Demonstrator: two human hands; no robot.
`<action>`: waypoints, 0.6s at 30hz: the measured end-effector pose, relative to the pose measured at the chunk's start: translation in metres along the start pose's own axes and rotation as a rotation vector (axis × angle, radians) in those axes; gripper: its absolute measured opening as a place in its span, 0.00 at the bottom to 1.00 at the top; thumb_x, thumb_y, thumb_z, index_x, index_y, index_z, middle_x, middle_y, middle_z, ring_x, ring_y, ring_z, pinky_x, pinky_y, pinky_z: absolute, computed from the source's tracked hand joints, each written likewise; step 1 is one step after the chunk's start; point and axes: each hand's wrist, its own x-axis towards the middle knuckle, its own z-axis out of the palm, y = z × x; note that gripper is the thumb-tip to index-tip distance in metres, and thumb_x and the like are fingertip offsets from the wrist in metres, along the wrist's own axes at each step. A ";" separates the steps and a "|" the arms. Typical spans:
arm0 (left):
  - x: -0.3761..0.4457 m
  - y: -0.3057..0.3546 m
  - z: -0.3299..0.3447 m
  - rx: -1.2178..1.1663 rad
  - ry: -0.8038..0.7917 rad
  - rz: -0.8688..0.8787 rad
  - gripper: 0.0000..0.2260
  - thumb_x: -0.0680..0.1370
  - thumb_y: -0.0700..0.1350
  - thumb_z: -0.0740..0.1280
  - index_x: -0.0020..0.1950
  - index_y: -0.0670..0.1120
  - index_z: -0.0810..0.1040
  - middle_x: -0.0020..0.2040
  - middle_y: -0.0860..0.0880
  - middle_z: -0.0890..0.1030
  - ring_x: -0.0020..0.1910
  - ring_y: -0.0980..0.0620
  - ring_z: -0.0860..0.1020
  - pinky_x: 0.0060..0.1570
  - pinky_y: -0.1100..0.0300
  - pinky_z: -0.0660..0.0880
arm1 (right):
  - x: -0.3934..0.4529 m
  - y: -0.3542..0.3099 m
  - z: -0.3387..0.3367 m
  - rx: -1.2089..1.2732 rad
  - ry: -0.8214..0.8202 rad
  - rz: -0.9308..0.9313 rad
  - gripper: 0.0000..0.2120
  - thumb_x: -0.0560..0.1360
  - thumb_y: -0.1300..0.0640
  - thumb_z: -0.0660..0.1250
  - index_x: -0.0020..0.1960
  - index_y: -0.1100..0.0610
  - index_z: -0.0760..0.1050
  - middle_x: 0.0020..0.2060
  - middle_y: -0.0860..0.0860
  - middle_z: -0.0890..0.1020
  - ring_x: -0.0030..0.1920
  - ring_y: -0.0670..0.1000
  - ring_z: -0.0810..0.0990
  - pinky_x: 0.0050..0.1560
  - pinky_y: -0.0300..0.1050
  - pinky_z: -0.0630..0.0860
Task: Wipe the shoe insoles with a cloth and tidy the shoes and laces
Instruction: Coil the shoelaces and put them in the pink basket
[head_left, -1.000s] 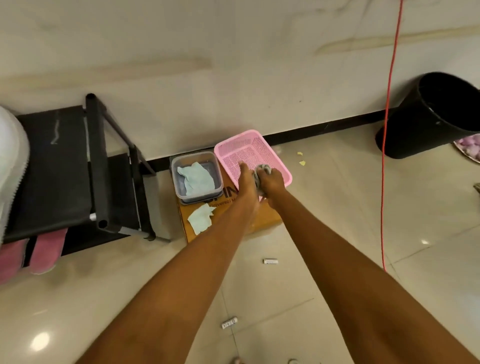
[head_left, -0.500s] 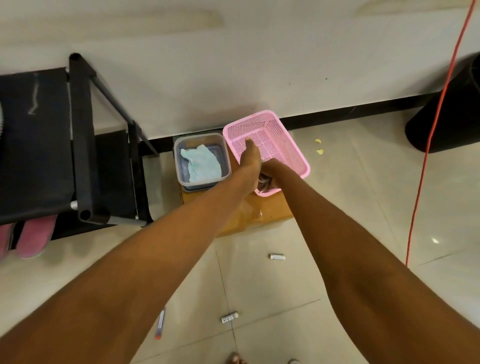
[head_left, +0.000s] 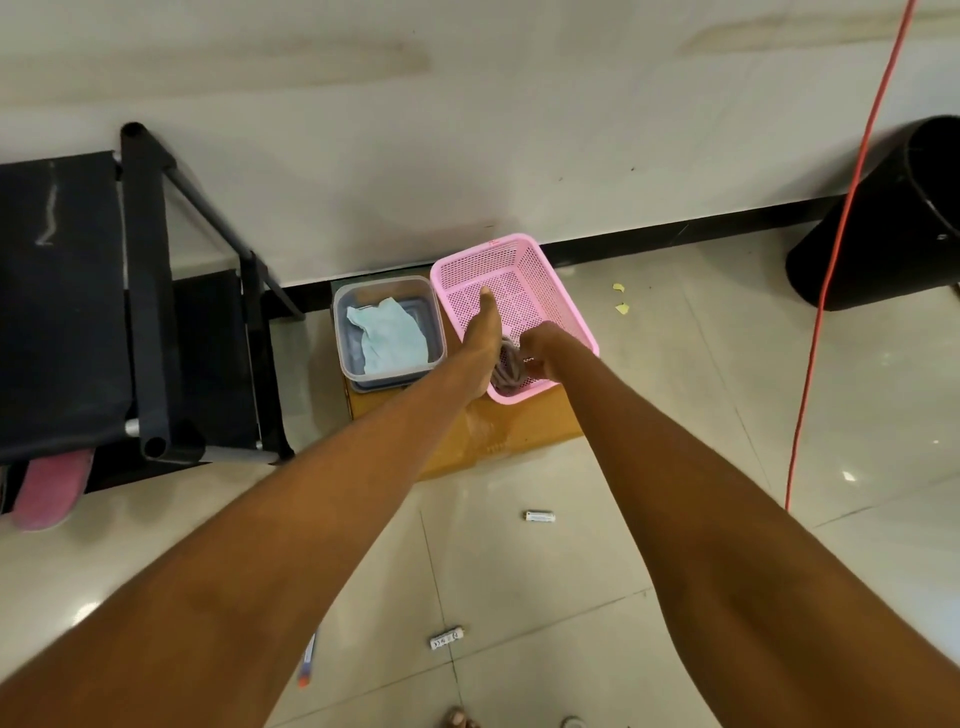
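Head cam view, looking down at two bare arms reaching fwd over a tiled floor (head_left: 519, 582). A pink plastic mesh basket (head_left: 563, 306) is sitting on a cardboard box (head_left: 519, 431) against the wall, at the box's right side. Left of it, touching or nearly so, a clear plastic container (head_left: 434, 332) is resting on the box's left rear corner w/ a pale green cloth (head_left: 387, 338) crumpled inside.

The left hand (head_left: 485, 332) is stretching flat over the basket, fingers extended, gripping nothing visible; its inner edge is against a grey bundle of laces (head_left: 506, 371) lying at the basket's near corner. The right hand (head_left: 545, 348) is curling into a fist over the same bundle and appears to be pinching it, though the fingertips are hidden, so can't tell how firmly.

At the frame's left edge a black rack (head_left: 145, 291) is standing by the wall, w/ a pink slipper (head_left: 49, 491) poking out under it. A black bin (head_left: 893, 228) is leaning at the right edge, an orange cord (head_left: 831, 270) hanging in front of it. Small white batteries (head_left: 540, 516) are lying on the floor near the box.
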 end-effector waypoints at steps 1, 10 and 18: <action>-0.001 -0.001 0.002 -0.005 0.005 -0.007 0.24 0.81 0.59 0.47 0.71 0.48 0.64 0.68 0.44 0.71 0.60 0.46 0.73 0.61 0.56 0.69 | 0.000 0.002 -0.001 0.013 0.000 -0.005 0.02 0.77 0.65 0.59 0.48 0.65 0.69 0.48 0.61 0.75 0.57 0.61 0.78 0.60 0.54 0.75; -0.053 -0.006 0.020 0.025 0.040 0.075 0.19 0.83 0.53 0.51 0.69 0.44 0.65 0.51 0.48 0.76 0.49 0.50 0.76 0.50 0.61 0.74 | -0.062 0.032 -0.001 0.574 0.439 -0.218 0.11 0.76 0.65 0.58 0.52 0.61 0.78 0.49 0.54 0.80 0.50 0.51 0.76 0.54 0.44 0.74; -0.164 -0.124 0.051 0.376 -0.228 -0.052 0.18 0.83 0.54 0.49 0.51 0.43 0.72 0.44 0.45 0.75 0.43 0.49 0.75 0.41 0.60 0.73 | -0.191 0.187 0.053 1.085 0.626 0.196 0.11 0.72 0.59 0.60 0.40 0.44 0.74 0.47 0.53 0.81 0.50 0.58 0.80 0.55 0.59 0.77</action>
